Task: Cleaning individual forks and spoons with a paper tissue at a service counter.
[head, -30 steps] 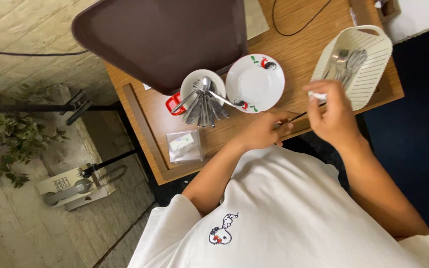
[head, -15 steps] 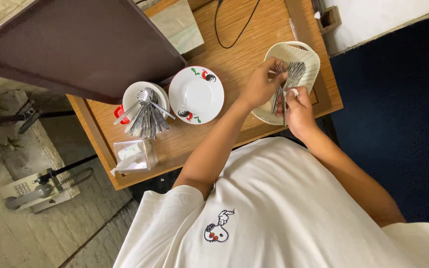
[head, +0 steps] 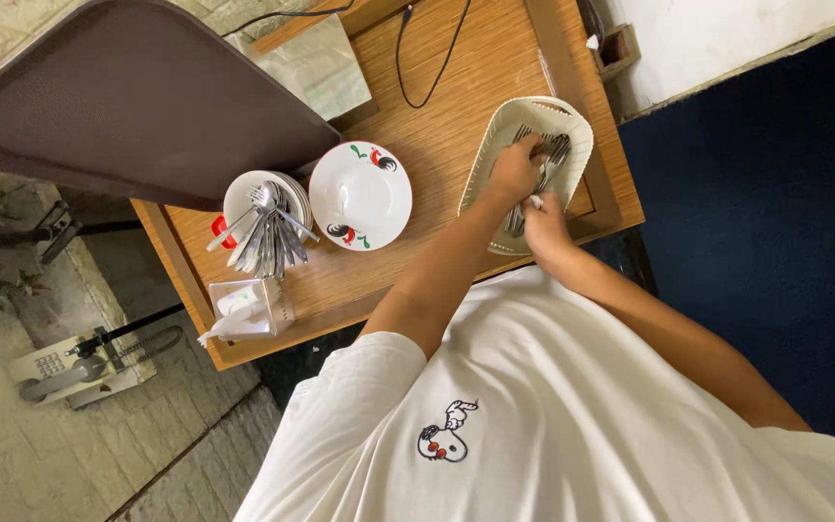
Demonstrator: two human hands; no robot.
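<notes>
The white basket [head: 495, 145] is a long, shallow plastic tray with slotted walls and rounded corners, lying on the wooden table [head: 437, 116] at its edge nearest the person. Inside it lies a loose heap of metal forks [head: 555, 147], grey and shiny, tines pointing several ways.

The left hand [head: 517, 170] is down in the basket, fingers curled together onto the forks; whether it truly grips one I cannot tell. The right hand [head: 543, 224] is just beside it, over the basket's near rim, fingers closed around something small and white, with fork handles under it.

Beside the basket, towards the table's middle, sits a white plate [head: 360, 195] with red-and-green rooster prints. Past the plate stands a stack of small plates bearing a bundle of spoons [head: 265, 234], and near that a clear box [head: 248, 304]. A dark brown tray [head: 128, 97] overhangs the table's far side from the basket.
</notes>
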